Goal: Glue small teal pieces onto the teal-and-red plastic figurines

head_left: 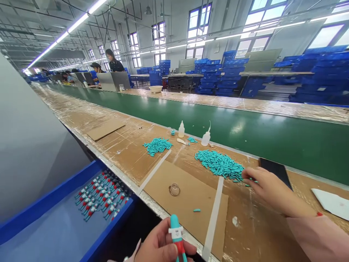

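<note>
**Left hand grips a teal-capped piece, right hand at the big pile**

Closest in, the left hand is wrapped tight around a small assembly, teal cap on top, white collar, red body below, held upright at the bench's near edge. Down to the left, a blue tray carries rows of finished pieces just like it. On the cardboard mat ahead lies one loose teal cap, with a small clear cup just beyond it.

Over to the right hand: it's stretched out, fingers bunched and pinching at the near-right edge of the big pile of teal caps; whether it has one between the fingertips, can't tell. Just behind that hand, a dark phone lies flat.

Farther on, a smaller pile, then two white squeeze bottles standing upright by the green belt. Across the belt, a cream bowl, and other people working far left.
</note>
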A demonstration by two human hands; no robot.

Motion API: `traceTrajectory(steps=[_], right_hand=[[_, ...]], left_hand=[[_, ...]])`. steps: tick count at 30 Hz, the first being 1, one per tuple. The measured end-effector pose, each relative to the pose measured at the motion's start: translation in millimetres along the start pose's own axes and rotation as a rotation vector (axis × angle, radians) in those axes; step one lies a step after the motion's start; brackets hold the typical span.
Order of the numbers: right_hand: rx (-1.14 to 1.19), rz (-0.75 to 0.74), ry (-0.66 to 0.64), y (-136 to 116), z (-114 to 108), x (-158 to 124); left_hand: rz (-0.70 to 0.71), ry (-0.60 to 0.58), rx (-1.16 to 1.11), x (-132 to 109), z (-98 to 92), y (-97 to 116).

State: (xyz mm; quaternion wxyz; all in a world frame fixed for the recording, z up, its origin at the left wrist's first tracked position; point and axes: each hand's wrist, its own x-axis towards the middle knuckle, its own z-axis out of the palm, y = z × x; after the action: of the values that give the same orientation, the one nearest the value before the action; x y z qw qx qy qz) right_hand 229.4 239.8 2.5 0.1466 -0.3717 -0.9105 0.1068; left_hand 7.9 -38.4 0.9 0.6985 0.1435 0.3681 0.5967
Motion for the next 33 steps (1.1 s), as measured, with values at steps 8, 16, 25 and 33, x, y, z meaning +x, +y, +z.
traceTrajectory(steps=[8,16,25,33], right_hand=[[0.51,0.102,-0.124,-35.2,-14.9,-5.2],[0.792,0.197,-0.169,-74.4,-14.9,-9.3],[1.332,0.39,-0.173,-92.0,22.8,-14.5],[1.497,0.633,-0.129,-96.8,17.6,-10.5]], left_hand=[[0.023,-0.095,-0.045,0.1,-5.4,-2.9],[0.051,-0.179,-0.058,-7.6,-8.9,1.3],[0.103,-0.155,0.01,-7.7,-29.1,-1.9],[0.167,-0.028,0.098,-1.6,-27.9,-6.6]])
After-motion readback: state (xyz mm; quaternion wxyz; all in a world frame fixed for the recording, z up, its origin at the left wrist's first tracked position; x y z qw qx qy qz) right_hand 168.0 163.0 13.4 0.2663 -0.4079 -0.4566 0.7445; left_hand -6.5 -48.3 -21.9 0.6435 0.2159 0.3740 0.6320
